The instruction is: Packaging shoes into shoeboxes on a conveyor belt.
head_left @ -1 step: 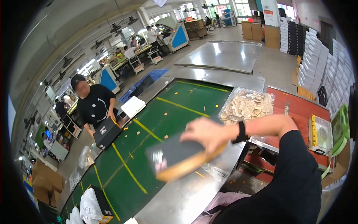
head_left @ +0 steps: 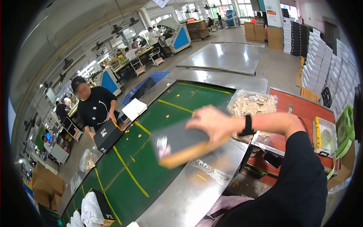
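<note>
My right hand (head_left: 211,123) reaches across from the right with a black band at the wrist. Its fingers are closed over the top of a dark grey shoebox (head_left: 176,142) with orange lower sides. The shoebox is tilted and blurred by motion, above the green conveyor belt (head_left: 128,166) and its metal edge (head_left: 170,200). My left hand does not show. Across the belt, a person in a black shirt (head_left: 96,102) has both hands on another dark shoebox (head_left: 107,136).
A clear bag of small tan packets (head_left: 253,104) lies right of the belt, beside a reddish table (head_left: 295,117). White bundles (head_left: 90,210) and another shoebox (head_left: 102,202) sit at the belt's near left. White paper (head_left: 135,108) lies on the far edge. Stacked white boxes (head_left: 317,56) stand far right.
My right hand and the shoebox have shifted slightly away from me, up in the view. The person across the belt has hardly moved.
</note>
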Available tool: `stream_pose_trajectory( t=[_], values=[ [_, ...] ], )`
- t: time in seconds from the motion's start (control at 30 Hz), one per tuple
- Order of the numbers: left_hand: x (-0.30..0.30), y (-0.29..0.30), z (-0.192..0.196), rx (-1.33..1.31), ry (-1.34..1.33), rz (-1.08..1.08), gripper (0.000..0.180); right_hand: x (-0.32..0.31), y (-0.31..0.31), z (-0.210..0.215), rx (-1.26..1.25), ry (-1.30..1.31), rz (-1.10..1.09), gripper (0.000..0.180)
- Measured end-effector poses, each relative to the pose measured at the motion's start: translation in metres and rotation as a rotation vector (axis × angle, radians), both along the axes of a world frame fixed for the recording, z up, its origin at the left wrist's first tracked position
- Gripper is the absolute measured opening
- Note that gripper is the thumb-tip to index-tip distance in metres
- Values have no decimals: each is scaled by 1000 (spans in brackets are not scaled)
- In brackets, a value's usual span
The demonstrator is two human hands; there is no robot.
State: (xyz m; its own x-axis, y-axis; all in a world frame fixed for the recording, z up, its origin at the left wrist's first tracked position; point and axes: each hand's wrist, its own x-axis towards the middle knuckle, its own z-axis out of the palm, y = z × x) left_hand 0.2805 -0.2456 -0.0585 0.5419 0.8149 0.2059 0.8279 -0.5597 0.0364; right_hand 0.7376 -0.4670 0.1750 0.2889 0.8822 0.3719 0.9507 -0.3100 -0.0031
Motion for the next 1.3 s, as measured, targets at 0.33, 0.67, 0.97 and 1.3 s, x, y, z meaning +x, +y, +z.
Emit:
stream_pose_trajectory(
  t=[0.33,0.67,0.97,1.3],
  values=[
    [-3,-6,5,-6,37,-4,45,75,-79,-53,151,18,-296,53],
    [-32,28,-64,119,-142,51,49,-108,16,-300,-157,714,19,79],
    [-13,26,-63,52,-167,96,47,-151,21,-272,39,248,-47,69],
    [-15,24,-56,23,-188,100,46,-155,23,-276,-130,348,-172,73]
  ],
)
